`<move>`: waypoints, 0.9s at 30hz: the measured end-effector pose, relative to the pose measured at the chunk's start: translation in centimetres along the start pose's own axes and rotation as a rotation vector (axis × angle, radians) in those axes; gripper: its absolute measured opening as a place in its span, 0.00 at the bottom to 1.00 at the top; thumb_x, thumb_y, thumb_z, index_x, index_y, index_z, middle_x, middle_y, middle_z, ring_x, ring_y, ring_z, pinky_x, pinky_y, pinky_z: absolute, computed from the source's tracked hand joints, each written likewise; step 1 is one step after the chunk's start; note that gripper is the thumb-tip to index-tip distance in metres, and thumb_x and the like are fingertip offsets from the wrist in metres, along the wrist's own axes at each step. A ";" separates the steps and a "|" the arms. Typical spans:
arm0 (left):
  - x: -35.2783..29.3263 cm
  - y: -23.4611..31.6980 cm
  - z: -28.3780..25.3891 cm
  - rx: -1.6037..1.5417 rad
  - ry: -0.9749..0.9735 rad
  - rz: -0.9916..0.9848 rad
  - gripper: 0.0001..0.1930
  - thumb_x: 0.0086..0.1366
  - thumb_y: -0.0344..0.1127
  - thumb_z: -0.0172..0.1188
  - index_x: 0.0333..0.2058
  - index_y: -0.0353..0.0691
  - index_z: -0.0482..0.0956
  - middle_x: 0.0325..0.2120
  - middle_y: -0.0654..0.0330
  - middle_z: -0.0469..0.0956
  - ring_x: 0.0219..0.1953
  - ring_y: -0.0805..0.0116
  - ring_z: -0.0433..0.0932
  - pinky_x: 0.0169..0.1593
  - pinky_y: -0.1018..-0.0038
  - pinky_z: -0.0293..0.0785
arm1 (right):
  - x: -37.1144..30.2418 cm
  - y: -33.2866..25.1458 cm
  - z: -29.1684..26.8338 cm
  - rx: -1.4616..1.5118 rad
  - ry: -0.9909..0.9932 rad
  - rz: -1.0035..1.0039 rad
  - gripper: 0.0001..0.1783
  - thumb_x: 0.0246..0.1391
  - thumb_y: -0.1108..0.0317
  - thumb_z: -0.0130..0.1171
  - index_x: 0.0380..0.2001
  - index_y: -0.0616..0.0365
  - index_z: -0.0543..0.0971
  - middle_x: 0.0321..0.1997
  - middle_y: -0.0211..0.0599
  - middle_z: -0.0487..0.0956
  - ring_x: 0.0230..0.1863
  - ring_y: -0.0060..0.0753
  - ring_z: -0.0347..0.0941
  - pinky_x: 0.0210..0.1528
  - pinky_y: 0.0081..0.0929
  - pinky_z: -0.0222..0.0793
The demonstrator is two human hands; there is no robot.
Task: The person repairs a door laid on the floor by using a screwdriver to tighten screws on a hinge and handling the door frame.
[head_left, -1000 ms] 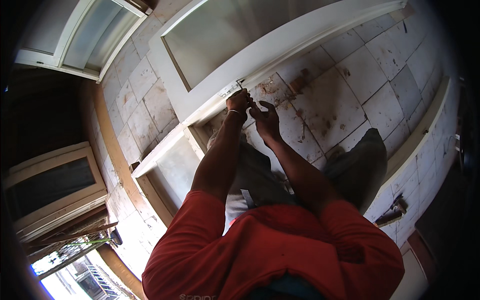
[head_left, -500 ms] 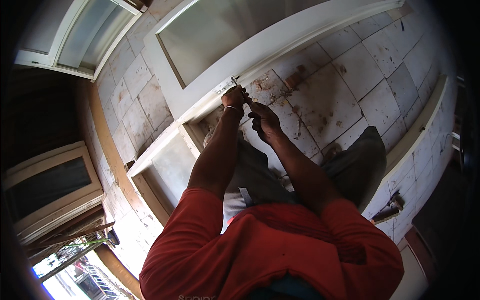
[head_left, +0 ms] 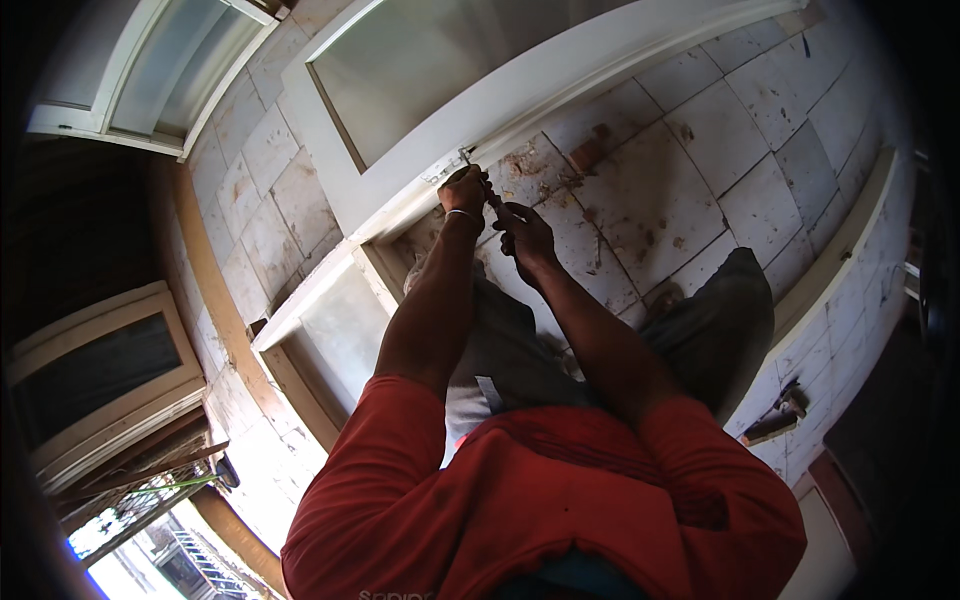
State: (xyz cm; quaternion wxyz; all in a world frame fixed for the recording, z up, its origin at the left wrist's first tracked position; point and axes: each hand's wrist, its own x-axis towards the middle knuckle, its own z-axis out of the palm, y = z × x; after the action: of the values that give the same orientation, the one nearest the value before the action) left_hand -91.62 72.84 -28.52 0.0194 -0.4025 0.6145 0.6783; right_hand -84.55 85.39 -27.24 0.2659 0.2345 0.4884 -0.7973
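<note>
A white-painted frame with a glass panel (head_left: 430,80) lies at an angle across the upper middle. On its near edge sits a pale metal fitting (head_left: 443,167), which looks like a hinge or latch plate. My left hand (head_left: 463,192) is closed at that edge, around the front part of a slim hand tool (head_left: 495,205); a short metal piece pokes out beyond my fingers. Behind it, my right hand (head_left: 528,238) grips the tool's rear end with curled fingers. My hands and the shade hide the tool's working end, so its exact kind cannot be made out.
Dirty pale floor tiles (head_left: 680,180) surround me, with crumbs and a reddish brick piece (head_left: 590,152). A second framed panel (head_left: 345,310) lies by my left forearm. On the right are a long white board (head_left: 825,260) and a dark block-like object (head_left: 775,422). More framed glass (head_left: 165,70) stands upper left.
My right hand has shifted slightly and its grip on the tool has turned a little. My left hand stays at the frame's edge. The view has moved very slightly.
</note>
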 end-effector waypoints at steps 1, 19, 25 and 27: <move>0.0 0.1 -0.1 0.003 0.030 0.012 0.09 0.60 0.34 0.58 0.30 0.33 0.81 0.25 0.58 0.79 0.26 0.68 0.77 0.30 0.69 0.78 | -0.2 -0.4 0.2 0.034 -0.005 0.055 0.24 0.57 0.61 0.61 0.53 0.62 0.70 0.30 0.37 0.77 0.19 0.18 0.64 0.20 0.18 0.62; -0.7 0.5 0.3 0.101 0.070 0.108 0.10 0.59 0.34 0.60 0.33 0.32 0.83 0.24 0.59 0.80 0.23 0.71 0.76 0.27 0.73 0.75 | 1.1 0.8 -1.4 0.617 -0.518 0.345 0.13 0.60 0.58 0.56 0.45 0.49 0.71 0.19 0.19 0.65 0.15 0.14 0.56 0.15 0.15 0.54; 0.6 -0.2 0.5 -0.142 0.041 0.032 0.09 0.60 0.32 0.58 0.30 0.31 0.81 0.23 0.57 0.79 0.22 0.69 0.76 0.25 0.73 0.74 | 1.0 1.1 -0.3 -0.907 0.234 -0.755 0.18 0.52 0.59 0.63 0.42 0.55 0.72 0.29 0.39 0.79 0.25 0.42 0.75 0.33 0.40 0.72; 0.7 -0.2 0.7 -0.106 0.107 0.030 0.09 0.61 0.32 0.57 0.29 0.30 0.80 0.22 0.57 0.79 0.21 0.69 0.76 0.24 0.71 0.74 | 1.0 0.9 -0.8 -0.709 0.171 -0.710 0.19 0.53 0.58 0.62 0.43 0.56 0.72 0.32 0.42 0.79 0.24 0.40 0.74 0.31 0.39 0.72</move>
State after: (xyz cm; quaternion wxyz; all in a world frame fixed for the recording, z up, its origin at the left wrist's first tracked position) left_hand -92.29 73.16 -29.15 -0.0450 -0.4293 0.5839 0.6876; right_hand -84.63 85.58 -28.80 0.0010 0.0139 0.7985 -0.6019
